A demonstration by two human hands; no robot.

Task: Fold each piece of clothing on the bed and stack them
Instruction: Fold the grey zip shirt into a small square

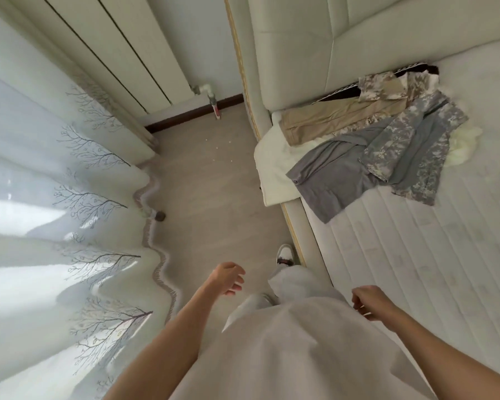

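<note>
A loose heap of clothes lies at the head end of the bed [416, 255]. In it are a plain grey garment [329, 174], a grey camouflage garment [410, 148], tan trousers [329, 116], a beige camouflage piece [381, 88] and a pale yellow item [465, 140]. My left hand [228, 278] hangs over the floor with loosely curled fingers, holding nothing. My right hand [370, 304] hovers at the near edge of the mattress, fingers loosely curled and empty. Both hands are far from the heap.
A white pillow [274, 168] lies under the heap by the padded headboard [300, 53]. A narrow strip of floor [214, 197] runs between the bed and the patterned curtain [70, 197]. A radiator [122, 47] with a pipe stands at the far wall. My white-clad legs and shoe [285, 255] stand beside the bed.
</note>
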